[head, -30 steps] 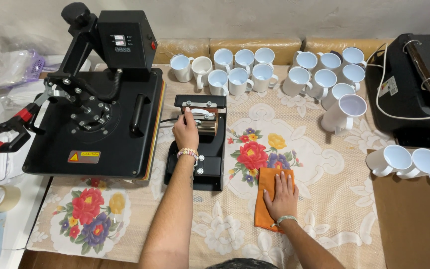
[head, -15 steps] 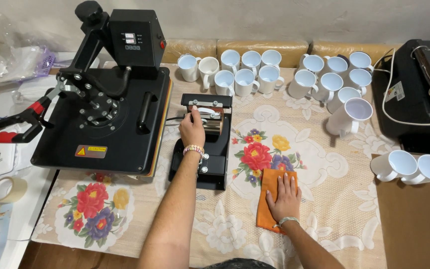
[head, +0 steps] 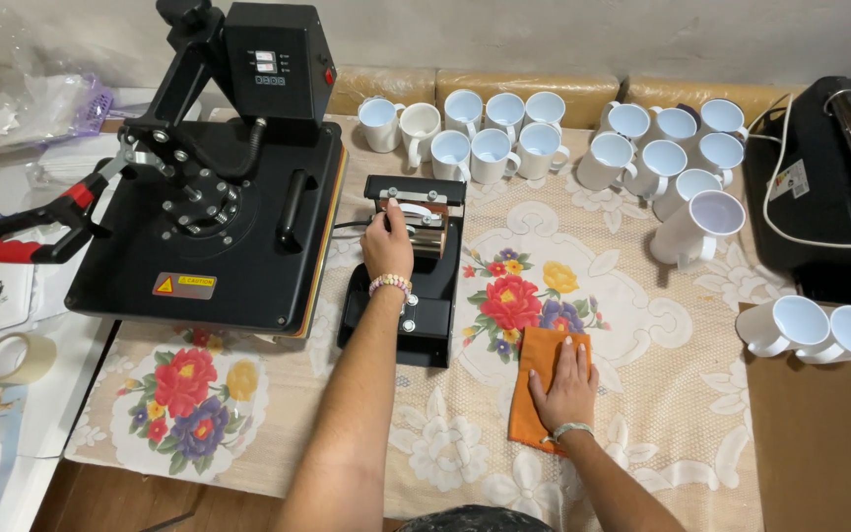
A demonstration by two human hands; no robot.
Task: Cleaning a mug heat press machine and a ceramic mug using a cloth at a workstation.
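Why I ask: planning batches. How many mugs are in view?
19 mugs: eight behind the small press, eight right of them, three by the right edge, one cut off; more may lie beyond.

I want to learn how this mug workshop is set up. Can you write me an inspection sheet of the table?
Surface: table under a beige floral cloth.
Job's things: small black mug press; orange cloth.
Clutter: many white mugs, one lying on its side; tape roll.
Hands: left hand on the mug press; right hand flat on the orange cloth.
Cables: white cable over the black machine at right.
Surroundings: large flat heat press with a red-handled lever; plastic bags at far left.
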